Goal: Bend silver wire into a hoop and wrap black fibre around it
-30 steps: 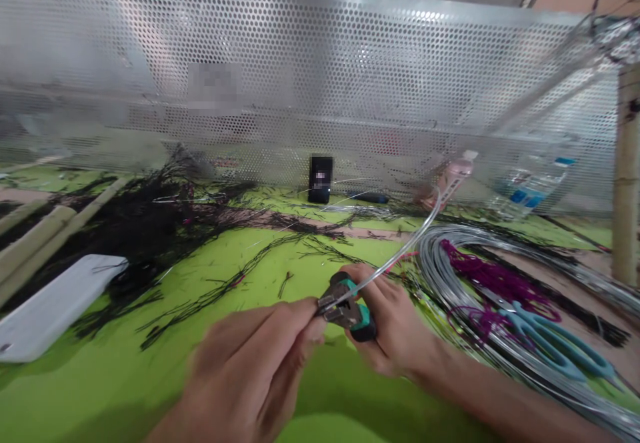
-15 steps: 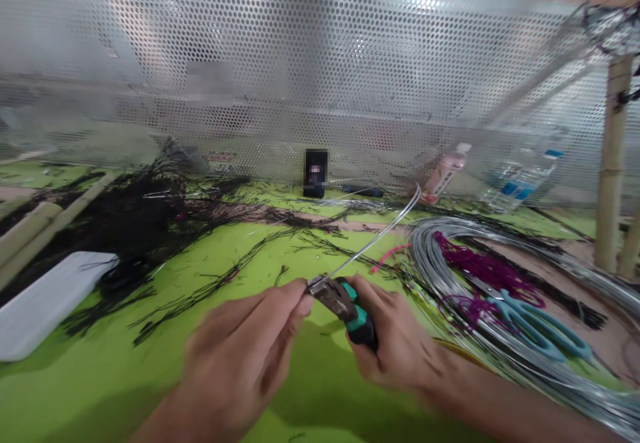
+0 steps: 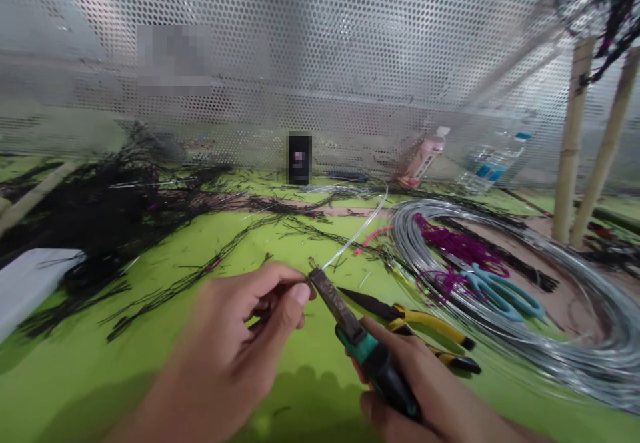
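Beneath me, my right hand (image 3: 405,376) is wrapped round pliers (image 3: 345,313) with rusty jaws and green-and-black handles. Their tip meets a thin silver wire (image 3: 355,233), which runs up and away to the right in a curve. My left hand (image 3: 255,323) is closed in a pinch, thumb against forefinger, right at the jaw tip; the wire's near end seems to be between those fingers. Whether the jaws bite the wire I cannot tell. Long-nose pliers (image 3: 415,323) with yellow-and-black handles lie just beyond my right hand.
A large coil of silver wire (image 3: 415,249) lies at the right, with purple cord (image 3: 463,246) and blue-handled scissors (image 3: 505,293) on it. Black strands (image 3: 100,223) cover the left. Behind stand a pink bottle (image 3: 423,159), a clear bottle (image 3: 493,166) and a perforated metal sheet (image 3: 300,63).
The green-handled pliers have swung to point up and left, and my right hand is lower. The yellow-handled pliers are now uncovered. The view has shifted slightly right.
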